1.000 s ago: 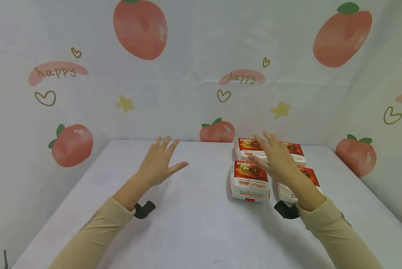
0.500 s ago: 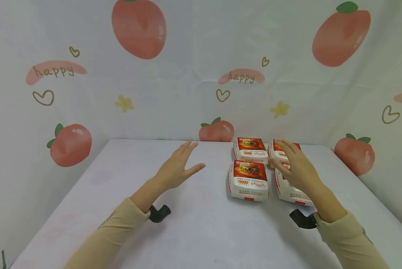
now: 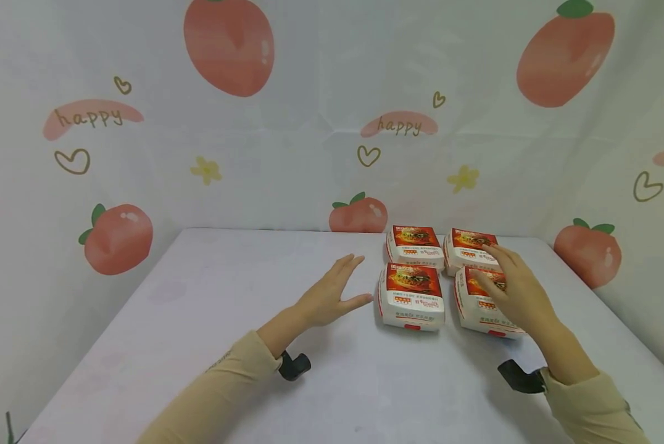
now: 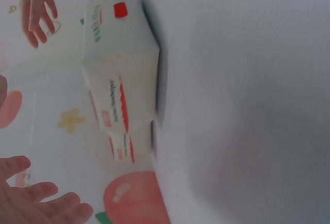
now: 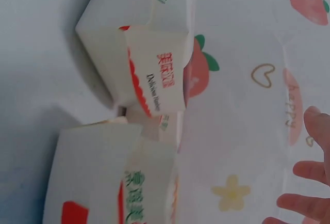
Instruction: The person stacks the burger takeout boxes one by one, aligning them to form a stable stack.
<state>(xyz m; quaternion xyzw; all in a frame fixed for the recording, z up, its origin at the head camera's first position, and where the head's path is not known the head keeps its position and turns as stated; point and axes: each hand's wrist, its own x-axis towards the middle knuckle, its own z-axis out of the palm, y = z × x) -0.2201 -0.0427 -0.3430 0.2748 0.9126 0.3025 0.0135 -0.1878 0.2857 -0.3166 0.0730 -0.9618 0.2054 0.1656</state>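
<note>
Two rows of white burger boxes with red burger pictures on their lids stand at the back right of the table. My left hand [image 3: 332, 297] hovers just left of the front left burger box [image 3: 411, 299], thumb toward it, fingers spread and holding nothing. Over the front right burger box [image 3: 484, 305] my right hand [image 3: 518, 293] hangs with relaxed fingers, covering part of its lid. Behind are the back left burger box [image 3: 415, 245] and the back right burger box [image 3: 468, 246]. In the left wrist view the front left box's white side [image 4: 124, 84] faces the fingers.
A pale cloth-covered table [image 3: 226, 277] spreads out left of and in front of the boxes. Behind it hangs a white backdrop [image 3: 287, 154] with printed fruit, hearts and flowers. Black wrist mounts [image 3: 295, 366] stick out below the sleeves.
My left hand has moved right and nearer, up to the front left box. My right hand has shifted right and back toward me, uncovering more of the back right box. The boxes stay put.
</note>
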